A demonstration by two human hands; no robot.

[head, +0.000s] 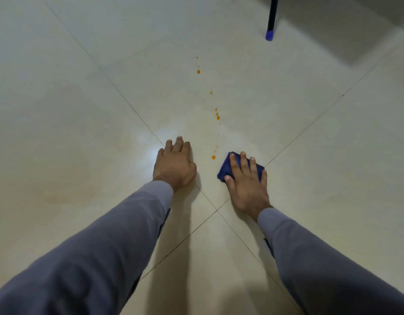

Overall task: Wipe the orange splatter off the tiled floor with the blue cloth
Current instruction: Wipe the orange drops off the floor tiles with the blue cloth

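A trail of orange splatter (218,117) runs across the pale tiled floor (82,110), from small far drops near the top centre down to a round drop just left of the cloth. My right hand (247,180) lies flat on the folded blue cloth (226,169) and presses it to the floor, fingers spread over it. The nearest orange drop sits a short way from the cloth's left corner. My left hand (175,165) rests palm down on the bare tile to the left of the trail, holding nothing. Grey sleeves cover both arms.
A black furniture leg with a blue foot cap (269,35) stands on the floor at the far right. Dark grout lines cross just below my hands. A grey shadowed area lies at the top right corner.
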